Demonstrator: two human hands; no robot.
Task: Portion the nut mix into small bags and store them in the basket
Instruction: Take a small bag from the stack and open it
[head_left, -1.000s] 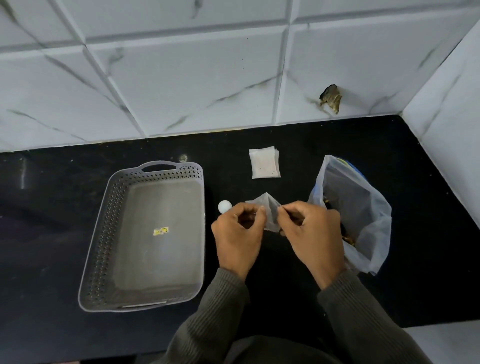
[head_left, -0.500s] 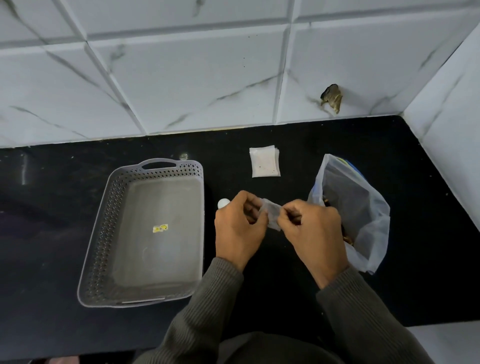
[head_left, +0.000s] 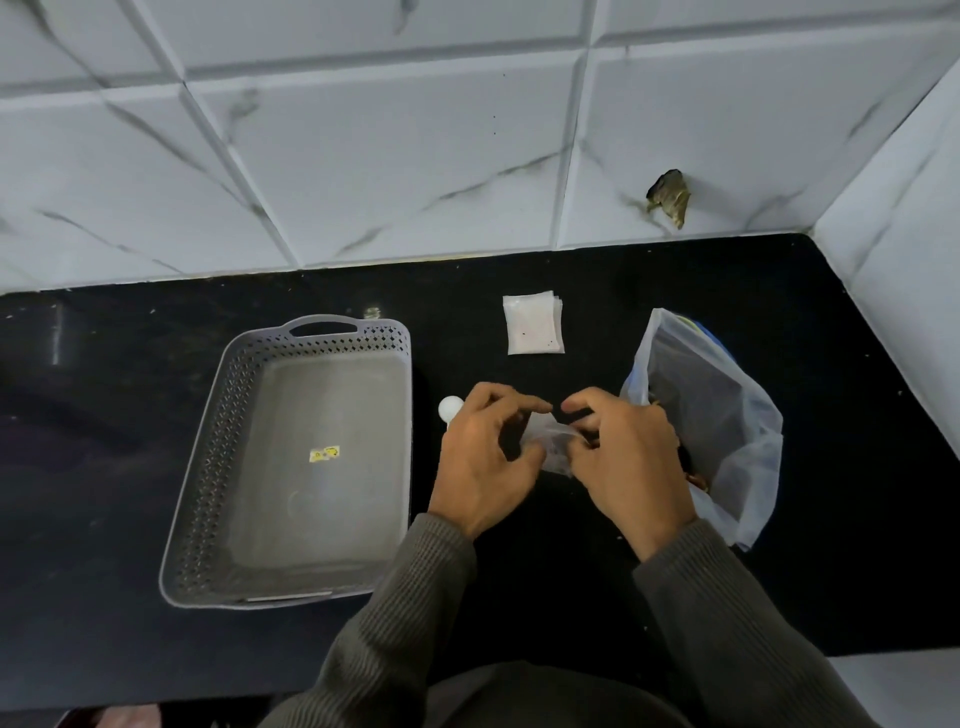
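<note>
One small clear bag (head_left: 553, 441) hangs between my two hands above the black counter. My left hand (head_left: 485, 460) pinches its left edge and my right hand (head_left: 626, 457) pinches its right edge. A large clear plastic bag (head_left: 727, 415) with the nut mix stands open just right of my right hand; a few brown nuts show low inside it. A stack of flat small bags (head_left: 532, 323) lies behind my hands. The grey perforated basket (head_left: 208, 457) sits to the left and holds only a yellow sticker.
A small white round object (head_left: 450, 407) lies on the counter (head_left: 571, 571) between the basket and my left hand, partly hidden by it. Marble-pattern tiles form the back wall, and a white side wall (head_left: 909, 322) closes the right. The counter's front edge is near my body.
My fingers have shifted on the small bag; it now sits lower and more crumpled between my hands. The camera view has also shifted slightly.
</note>
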